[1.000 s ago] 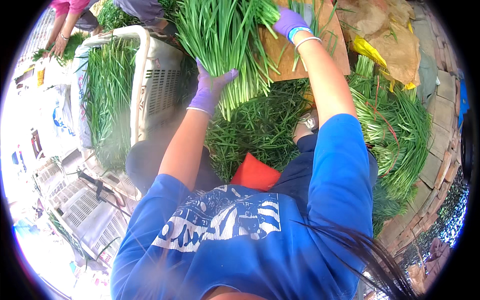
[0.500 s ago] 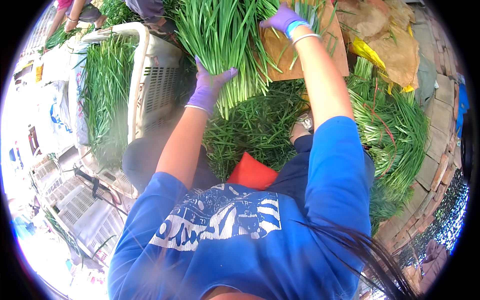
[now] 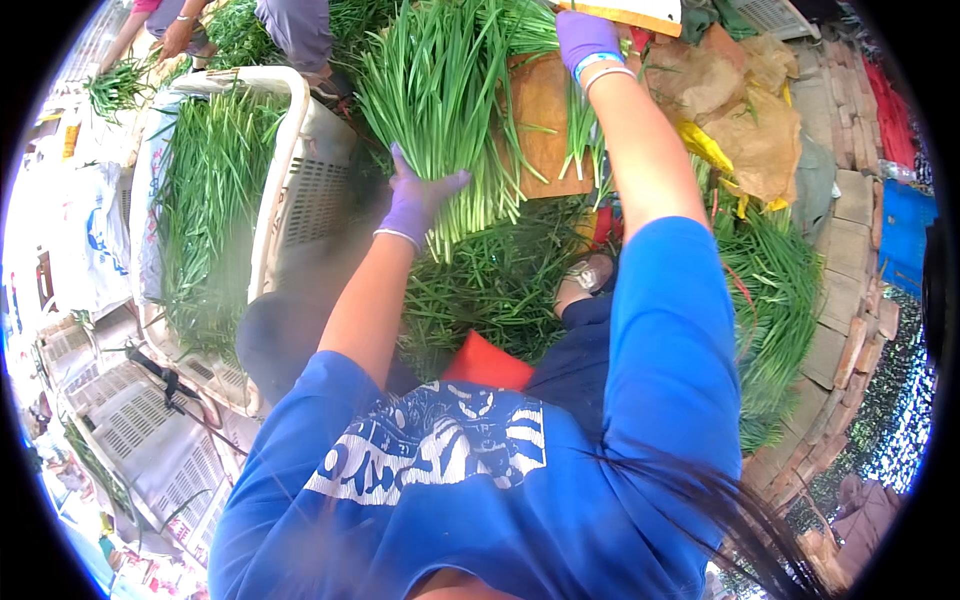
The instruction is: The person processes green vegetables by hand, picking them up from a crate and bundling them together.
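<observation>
A large bunch of garlic chives (image 3: 440, 100), green with pale lower stems, fans out in front of me. My left hand (image 3: 415, 195), in a purple glove, grips its stem end, the thumb laid across the front and the other fingers partly behind the stalks. Farther right, my right hand (image 3: 588, 42), also purple-gloved, is beside more chives at the edge of a white and yellow sheet (image 3: 640, 12); its fingertips are hidden. Loose stalks (image 3: 582, 135) hang below it over a brown board (image 3: 540, 110).
A white plastic basket (image 3: 285, 180) full of chives stands at the left. Trimmed greens (image 3: 490, 275) cover the ground by a red object (image 3: 488, 362). More chives (image 3: 775, 290) lie at the right, near brown sacking (image 3: 765, 140). Another person's hand (image 3: 177, 38) shows at the far left.
The white and yellow sheet has come into view beside my right hand. My left hand keeps hold of the bunch. The view has shifted slightly.
</observation>
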